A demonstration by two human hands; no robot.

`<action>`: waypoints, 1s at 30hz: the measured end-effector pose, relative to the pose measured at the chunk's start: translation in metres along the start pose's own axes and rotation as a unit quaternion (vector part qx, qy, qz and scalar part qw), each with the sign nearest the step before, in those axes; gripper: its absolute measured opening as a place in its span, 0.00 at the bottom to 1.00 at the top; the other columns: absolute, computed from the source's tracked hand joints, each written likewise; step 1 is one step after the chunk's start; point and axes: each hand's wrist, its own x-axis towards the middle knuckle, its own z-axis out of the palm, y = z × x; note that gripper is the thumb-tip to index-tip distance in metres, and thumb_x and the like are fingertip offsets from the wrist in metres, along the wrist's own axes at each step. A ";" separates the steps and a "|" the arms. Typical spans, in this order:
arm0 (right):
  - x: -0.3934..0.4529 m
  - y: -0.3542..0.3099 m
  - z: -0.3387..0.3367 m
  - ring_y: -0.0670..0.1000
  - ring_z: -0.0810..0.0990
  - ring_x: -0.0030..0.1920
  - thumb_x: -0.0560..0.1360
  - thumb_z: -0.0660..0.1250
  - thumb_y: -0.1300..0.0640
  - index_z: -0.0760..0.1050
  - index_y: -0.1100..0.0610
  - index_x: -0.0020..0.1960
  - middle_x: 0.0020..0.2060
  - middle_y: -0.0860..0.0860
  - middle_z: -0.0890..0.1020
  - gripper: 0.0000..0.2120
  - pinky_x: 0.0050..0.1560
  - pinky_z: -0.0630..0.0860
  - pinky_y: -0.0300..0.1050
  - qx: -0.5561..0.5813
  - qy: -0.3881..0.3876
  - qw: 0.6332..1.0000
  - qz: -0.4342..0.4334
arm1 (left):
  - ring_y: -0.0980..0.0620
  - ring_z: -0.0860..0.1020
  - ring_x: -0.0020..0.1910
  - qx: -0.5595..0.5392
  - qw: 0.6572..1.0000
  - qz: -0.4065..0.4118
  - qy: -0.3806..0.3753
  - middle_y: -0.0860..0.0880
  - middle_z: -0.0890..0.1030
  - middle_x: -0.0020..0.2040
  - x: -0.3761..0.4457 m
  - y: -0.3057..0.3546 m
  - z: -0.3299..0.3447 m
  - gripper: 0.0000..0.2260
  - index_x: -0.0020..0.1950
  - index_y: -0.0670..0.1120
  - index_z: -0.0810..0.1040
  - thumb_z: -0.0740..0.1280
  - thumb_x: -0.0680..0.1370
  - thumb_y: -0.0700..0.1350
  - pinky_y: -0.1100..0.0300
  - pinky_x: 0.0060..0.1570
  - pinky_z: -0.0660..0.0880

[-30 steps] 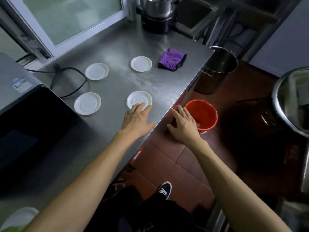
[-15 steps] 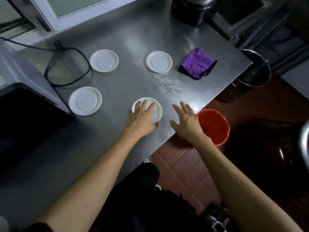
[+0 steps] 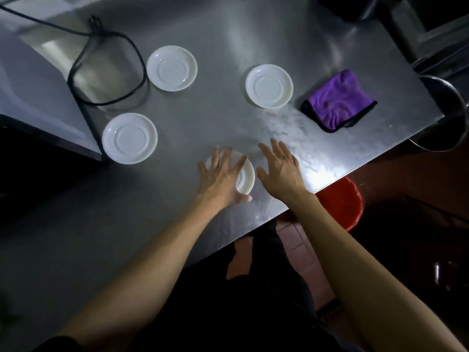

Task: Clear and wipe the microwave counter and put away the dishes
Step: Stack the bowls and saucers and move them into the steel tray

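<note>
Near the front edge of the stainless counter (image 3: pixel 228 34), the left hand (image 3: pixel 220 179) lies flat on a white saucer (image 3: pixel 245 177), fingers spread; half a second ago it only reached its rim. Beside it the right hand (image 3: pixel 281 168) hovers with fingers apart. Three more glossy round saucers (image 3: pixel 171 68) (image 3: pixel 269 86) (image 3: pixel 129 138) sit well apart, and a crumpled purple cloth (image 3: pixel 338 100) lies near the corner.

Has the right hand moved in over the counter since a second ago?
Yes. The right hand was past the counter edge, over the floor by the red bucket; now it hovers open over the steel, beside the near saucer.
</note>
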 end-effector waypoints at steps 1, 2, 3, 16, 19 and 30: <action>0.008 0.002 -0.002 0.58 0.48 0.81 0.81 0.61 0.48 0.55 0.49 0.80 0.81 0.55 0.52 0.29 0.77 0.53 0.59 0.001 -0.002 1.000 -0.009 | 0.38 0.43 0.80 0.002 1.000 -0.003 -0.006 0.48 0.46 0.81 0.000 0.001 0.002 0.54 0.79 0.60 0.47 0.68 0.60 0.75 0.27 0.67 0.56; 0.016 0.003 -0.004 0.58 0.49 0.80 0.81 0.61 0.49 0.56 0.50 0.79 0.81 0.56 0.53 0.29 0.77 0.53 0.59 0.001 -0.002 1.000 -0.017 | 0.38 0.42 0.79 0.004 1.000 -0.009 -0.010 0.49 0.45 0.81 0.001 0.001 0.003 0.54 0.78 0.61 0.47 0.68 0.60 0.75 0.27 0.68 0.55; 0.024 0.004 -0.006 0.58 0.49 0.80 0.81 0.62 0.50 0.56 0.50 0.79 0.81 0.55 0.54 0.29 0.77 0.53 0.59 0.000 -0.002 1.000 -0.026 | 0.38 0.42 0.79 0.006 1.000 -0.016 -0.012 0.50 0.44 0.81 0.003 0.002 0.003 0.53 0.78 0.61 0.47 0.69 0.60 0.74 0.28 0.68 0.55; 0.099 0.029 -0.041 0.58 0.51 0.80 0.79 0.64 0.53 0.59 0.52 0.78 0.80 0.56 0.55 0.29 0.76 0.56 0.60 -0.015 -0.025 0.993 -0.118 | 0.40 0.45 0.79 -0.058 0.989 -0.134 0.007 0.50 0.46 0.81 0.058 0.011 -0.024 0.49 0.78 0.61 0.48 0.70 0.64 0.68 0.30 0.69 0.57; 0.114 0.036 -0.049 0.58 0.50 0.80 0.78 0.66 0.54 0.60 0.52 0.78 0.80 0.55 0.55 0.30 0.76 0.56 0.60 -0.016 -0.026 0.992 -0.120 | 0.39 0.44 0.80 -0.066 0.987 -0.148 0.013 0.49 0.46 0.81 0.075 0.013 -0.029 0.49 0.78 0.61 0.48 0.70 0.64 0.68 0.29 0.69 0.57; 0.181 0.049 -0.072 0.60 0.45 0.80 0.75 0.70 0.46 0.56 0.49 0.80 0.81 0.55 0.49 0.38 0.76 0.55 0.65 -0.084 -0.034 0.986 -0.137 | 0.38 0.48 0.79 -0.066 0.983 -0.169 0.042 0.48 0.51 0.80 0.121 0.012 -0.055 0.45 0.76 0.60 0.54 0.70 0.64 0.68 0.28 0.67 0.60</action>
